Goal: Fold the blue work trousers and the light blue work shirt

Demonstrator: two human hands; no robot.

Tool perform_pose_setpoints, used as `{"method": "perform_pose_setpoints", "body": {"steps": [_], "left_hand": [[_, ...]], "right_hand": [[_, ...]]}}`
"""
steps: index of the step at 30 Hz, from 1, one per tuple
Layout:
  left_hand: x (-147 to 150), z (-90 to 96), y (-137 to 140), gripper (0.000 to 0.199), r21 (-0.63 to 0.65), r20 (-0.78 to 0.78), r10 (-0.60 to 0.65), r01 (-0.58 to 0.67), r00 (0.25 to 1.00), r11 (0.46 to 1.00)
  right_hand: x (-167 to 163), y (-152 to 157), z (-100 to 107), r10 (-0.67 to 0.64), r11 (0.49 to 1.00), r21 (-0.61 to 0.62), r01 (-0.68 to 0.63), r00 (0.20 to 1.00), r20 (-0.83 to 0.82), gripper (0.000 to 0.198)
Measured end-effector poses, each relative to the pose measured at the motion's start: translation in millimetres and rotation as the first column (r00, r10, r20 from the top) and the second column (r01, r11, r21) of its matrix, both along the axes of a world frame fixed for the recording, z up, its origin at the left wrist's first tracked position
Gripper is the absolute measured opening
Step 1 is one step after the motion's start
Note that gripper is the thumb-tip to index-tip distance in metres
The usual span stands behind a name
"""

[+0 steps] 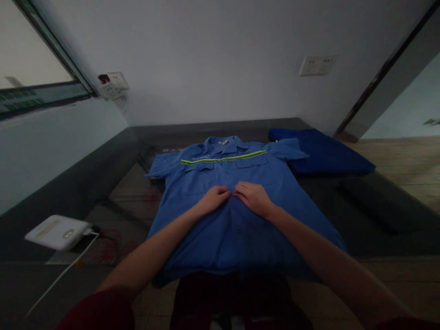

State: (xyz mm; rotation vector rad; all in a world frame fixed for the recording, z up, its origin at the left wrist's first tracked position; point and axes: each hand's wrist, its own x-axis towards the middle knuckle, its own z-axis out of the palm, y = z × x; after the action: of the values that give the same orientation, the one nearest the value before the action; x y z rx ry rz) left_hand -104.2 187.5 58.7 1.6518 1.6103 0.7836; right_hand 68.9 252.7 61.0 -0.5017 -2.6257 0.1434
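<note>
A blue short-sleeved work shirt [254, 233] lies spread face up, its collar toward the wall and its hem at the table's near edge. A yellow-green stripe crosses its chest above two flap pockets. At the front placket, around mid-shirt, my left hand [217, 198] pinches the fabric. My right hand [252, 197] is closed on the same placket, fingertips nearly meeting those of the left, and a ring shows on one finger. The bit of cloth or button between the fingertips is too small to make out.
Folded dark blue cloth [326, 151] lies on the dark glossy table [395, 220] at the back right. A white box-like device [58, 233] with a white cable [65, 272] sits at the left. Wall sockets [318, 65] are above the table.
</note>
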Motion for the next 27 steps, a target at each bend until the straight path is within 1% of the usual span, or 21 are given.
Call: {"method": "perform_pose_setpoints", "body": {"steps": [5, 10, 14, 19, 21, 24, 27], "left_hand": [[0, 3.0, 1, 0.036, 0.066, -0.044, 0.028, -0.025, 0.999, 0.998], [-1, 0.7, 4, 0.03, 0.07, -0.042, 0.019, -0.016, 0.999, 0.997], [-1, -0.9, 3, 0.029, 0.096, -0.063, 0.018, -0.012, 0.998, 0.995], [4, 4.2, -2, 0.025, 0.224, -0.102, 0.126, -0.101, 0.987, 0.969], [5, 9.1, -5, 0.03, 0.21, -0.106, 0.127, -0.103, 0.986, 0.972], [6, 14.7, -9, 0.039, 0.125, -0.133, 0.056, -0.039, 0.99, 0.991], [4, 14.6, -10, 0.041, 0.045, -0.163, 0.017, -0.01, 0.987, 0.999]], "right_hand": [[0, 1, -3, 0.025, 1.0, 0.009, -0.025, 0.999, -0.034, 0.012], [0, 0, -3, 0.038, 0.999, -0.029, -0.039, 0.999, -0.037, 0.013], [0, 1, -2, 0.039, 0.993, -0.108, -0.046, 0.997, -0.073, 0.013], [0, 4, -4, -0.003, 0.962, -0.271, -0.041, 0.987, -0.16, 0.015], [0, 6, -4, -0.035, 0.946, -0.324, -0.031, 0.98, -0.194, 0.016], [0, 6, -3, -0.063, 0.919, -0.393, -0.03, 0.973, -0.223, 0.016], [0, 6, -2, -0.076, 0.894, -0.447, -0.04, 0.968, -0.24, 0.016]]}}
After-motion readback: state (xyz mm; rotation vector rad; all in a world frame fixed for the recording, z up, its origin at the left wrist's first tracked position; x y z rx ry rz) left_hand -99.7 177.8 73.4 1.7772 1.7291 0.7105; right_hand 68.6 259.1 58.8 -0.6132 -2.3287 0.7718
